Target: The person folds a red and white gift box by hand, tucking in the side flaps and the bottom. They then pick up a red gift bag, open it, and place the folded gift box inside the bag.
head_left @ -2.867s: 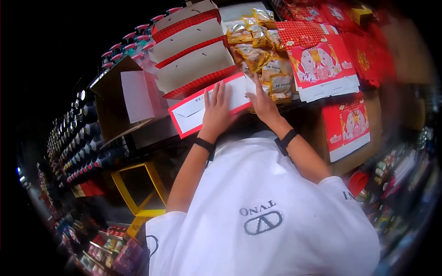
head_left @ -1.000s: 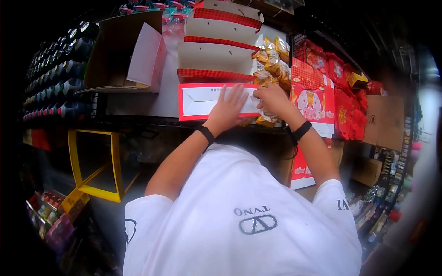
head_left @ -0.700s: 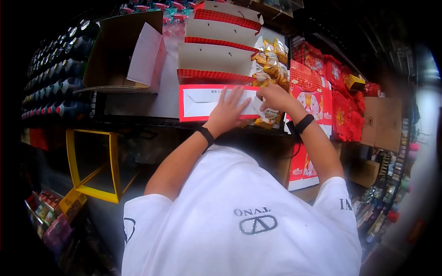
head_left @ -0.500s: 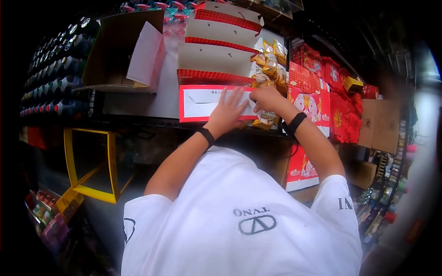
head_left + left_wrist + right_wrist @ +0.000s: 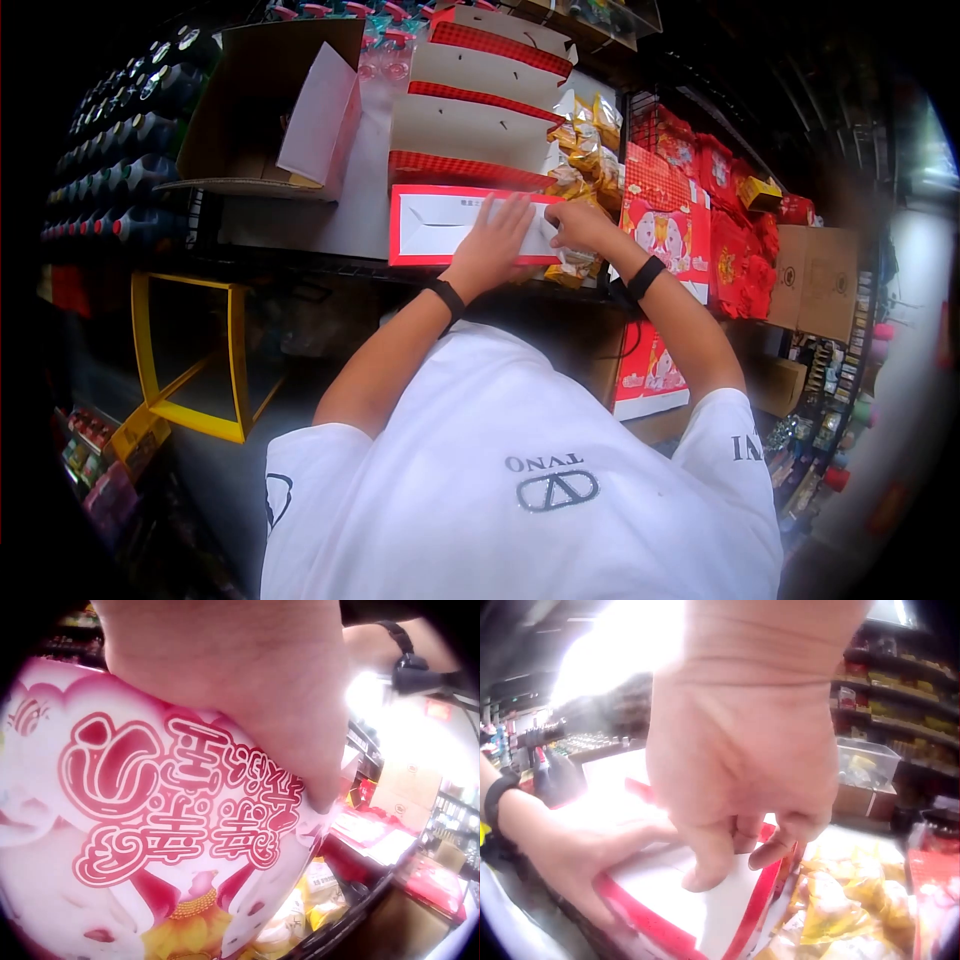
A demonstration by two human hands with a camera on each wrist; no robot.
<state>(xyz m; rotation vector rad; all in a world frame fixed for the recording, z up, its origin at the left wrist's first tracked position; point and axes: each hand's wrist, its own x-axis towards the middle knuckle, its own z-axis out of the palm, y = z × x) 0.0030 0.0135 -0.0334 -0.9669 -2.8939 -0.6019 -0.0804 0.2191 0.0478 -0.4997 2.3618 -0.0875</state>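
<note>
In the head view a closed red-edged box (image 5: pixel 430 225) lies with its white panel up. Flat on that panel rests my left hand (image 5: pixel 492 243), fingers straight and slightly spread. My right hand (image 5: pixel 585 226) has its fingers curled at the box's right end. The right wrist view shows the thumb of the right hand (image 5: pixel 742 757) on the white panel (image 5: pixel 667 900) and the other fingers bent by its red edge; what lies under them is partly hidden. Across the box's printed pink side (image 5: pixel 180 802) hangs part of my left hand (image 5: pixel 232 682) in the left wrist view.
Open white boxes with red checked edges (image 5: pixel 470 135) stand behind. An open cardboard carton (image 5: pixel 250 110) is at the left, yellow packets (image 5: pixel 595 160) at the right, then red printed flat boxes (image 5: pixel 665 215). A yellow frame (image 5: pixel 190 415) stands below the shelf.
Since the earliest frame the box has gone from slanted to level in view, and my right fingers from extended to curled. Over the last half second both hands have barely moved.
</note>
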